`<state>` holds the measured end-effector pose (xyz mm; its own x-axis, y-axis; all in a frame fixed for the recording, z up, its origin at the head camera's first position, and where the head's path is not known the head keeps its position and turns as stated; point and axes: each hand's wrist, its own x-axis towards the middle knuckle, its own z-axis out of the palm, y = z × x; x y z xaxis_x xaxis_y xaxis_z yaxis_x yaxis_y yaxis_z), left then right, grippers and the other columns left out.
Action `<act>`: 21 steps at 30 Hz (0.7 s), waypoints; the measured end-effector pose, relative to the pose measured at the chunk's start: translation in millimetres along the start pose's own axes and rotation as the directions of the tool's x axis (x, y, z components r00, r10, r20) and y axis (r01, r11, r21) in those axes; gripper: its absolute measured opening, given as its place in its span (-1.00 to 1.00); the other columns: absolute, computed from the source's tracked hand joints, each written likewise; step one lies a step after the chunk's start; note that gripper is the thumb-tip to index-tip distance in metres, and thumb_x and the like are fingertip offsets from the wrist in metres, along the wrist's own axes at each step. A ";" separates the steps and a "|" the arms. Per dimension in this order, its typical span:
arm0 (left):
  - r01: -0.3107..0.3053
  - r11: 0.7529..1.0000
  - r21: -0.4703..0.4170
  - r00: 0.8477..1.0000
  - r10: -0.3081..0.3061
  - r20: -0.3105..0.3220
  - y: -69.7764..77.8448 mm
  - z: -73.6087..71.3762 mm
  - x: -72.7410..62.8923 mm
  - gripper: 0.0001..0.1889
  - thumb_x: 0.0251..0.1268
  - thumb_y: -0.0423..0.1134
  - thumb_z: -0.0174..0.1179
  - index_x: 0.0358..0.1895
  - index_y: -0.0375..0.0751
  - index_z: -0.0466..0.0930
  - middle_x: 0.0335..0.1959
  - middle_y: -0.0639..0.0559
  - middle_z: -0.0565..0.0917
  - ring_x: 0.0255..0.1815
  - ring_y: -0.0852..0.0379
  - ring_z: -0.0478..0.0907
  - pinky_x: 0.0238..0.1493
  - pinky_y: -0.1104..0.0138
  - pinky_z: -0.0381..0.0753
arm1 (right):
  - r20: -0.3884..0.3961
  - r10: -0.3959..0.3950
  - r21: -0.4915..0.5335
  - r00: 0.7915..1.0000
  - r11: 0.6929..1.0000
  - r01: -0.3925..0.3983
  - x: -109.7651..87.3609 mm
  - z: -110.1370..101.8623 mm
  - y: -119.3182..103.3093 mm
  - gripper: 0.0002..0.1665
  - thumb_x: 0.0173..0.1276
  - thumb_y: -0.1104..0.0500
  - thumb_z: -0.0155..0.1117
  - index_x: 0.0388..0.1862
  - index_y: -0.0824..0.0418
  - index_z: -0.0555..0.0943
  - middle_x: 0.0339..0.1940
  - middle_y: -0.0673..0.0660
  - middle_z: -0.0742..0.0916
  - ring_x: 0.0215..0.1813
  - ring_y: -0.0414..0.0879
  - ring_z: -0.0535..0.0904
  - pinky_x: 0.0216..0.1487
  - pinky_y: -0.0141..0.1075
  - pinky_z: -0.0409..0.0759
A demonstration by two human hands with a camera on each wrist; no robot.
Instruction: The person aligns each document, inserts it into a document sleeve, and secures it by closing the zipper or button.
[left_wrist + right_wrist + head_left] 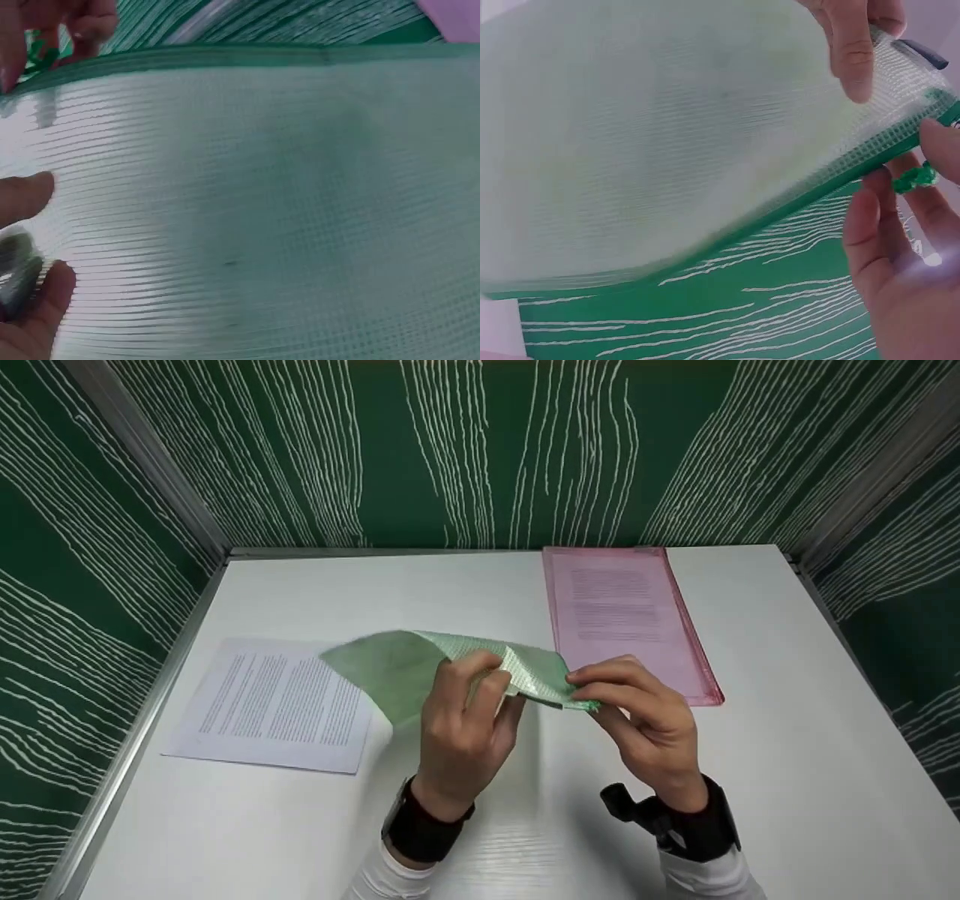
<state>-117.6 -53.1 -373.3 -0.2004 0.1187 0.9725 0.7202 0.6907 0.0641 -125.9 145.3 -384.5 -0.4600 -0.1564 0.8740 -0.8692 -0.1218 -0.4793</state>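
A translucent green mesh zip pouch [397,675] is held up above the table, its left part drooping and bent over. My left hand [465,727] grips it near the right end, thumb and fingers on the mesh. At the zip corner, my right hand [652,720] pinches the green zip edge [832,182] between thumb and fingers. A frayed green tuft [915,178] sticks out by the right fingers. In the left wrist view the mesh [225,187] fills most of the picture. A small dark strip [922,54] shows at the pouch's end.
A printed sheet of paper [270,705] lies on the white table [787,750] at the left. Back right lies a pink translucent folder [622,660] with a printed page inside. Green walls [502,457] with white wavy lines enclose the table.
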 end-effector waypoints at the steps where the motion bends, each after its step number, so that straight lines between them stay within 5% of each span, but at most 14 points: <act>1: 0.041 0.999 0.008 0.998 -0.041 0.039 1.4 -1.2 0.7 -0.75 -0.01 -0.52 0.43 -0.29 -0.33 0.56 -0.16 -0.17 0.59 -0.31 -0.05 0.55 -0.30 0.24 0.62 | 0.004 0.028 0.003 1.000 1.000 -0.028 -1.2 -1.2 2.2 -0.89 0.42 0.43 0.28 -0.20 0.50 0.71 -0.14 0.34 0.74 -0.01 0.04 0.63 0.04 -0.31 0.57; 6: 0.154 0.986 0.059 0.968 -0.162 0.193 9.7 -12.0 3.7 -0.73 0.03 -0.46 0.50 -0.27 -0.27 0.56 -0.18 -0.13 0.58 -0.34 -0.03 0.54 -0.37 0.25 0.61 | 0.004 0.112 0.011 0.994 0.994 -0.112 -4.7 -5.8 7.6 -0.87 0.36 0.46 0.34 -0.16 0.54 0.70 -0.23 0.30 0.75 -0.11 0.00 0.64 -0.06 -0.36 0.62; 14: 0.249 0.965 0.079 0.889 -0.261 0.377 21.3 -26.0 4.0 -0.76 0.14 -0.34 0.53 -0.18 -0.26 0.68 -0.19 -0.08 0.62 -0.52 0.16 0.63 -0.60 0.38 0.57 | 0.054 0.194 -0.019 0.979 0.981 -0.193 -5.2 -7.2 6.5 -0.74 0.22 0.65 0.30 -0.13 0.51 0.71 -0.21 0.24 0.77 -0.14 -0.09 0.70 -0.09 -0.37 0.66; 21: 0.253 0.967 -0.034 0.903 -0.223 0.367 28.0 -24.8 2.9 -0.59 0.22 -0.36 0.47 0.12 -0.31 0.64 -0.01 -0.13 0.67 -0.50 0.19 0.68 -0.59 0.46 0.58 | 0.062 0.270 -0.153 0.961 0.954 -0.259 -7.2 -2.0 4.4 -0.72 0.24 0.59 0.35 -0.14 0.34 0.77 -0.23 0.14 0.79 -0.16 -0.13 0.71 -0.13 -0.39 0.67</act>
<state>-81.6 -51.1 -363.2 -0.5859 0.2149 0.7814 0.6683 0.6734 0.3159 -126.7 147.8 -392.8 -0.6657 -0.2444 0.7051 -0.7379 0.0746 -0.6708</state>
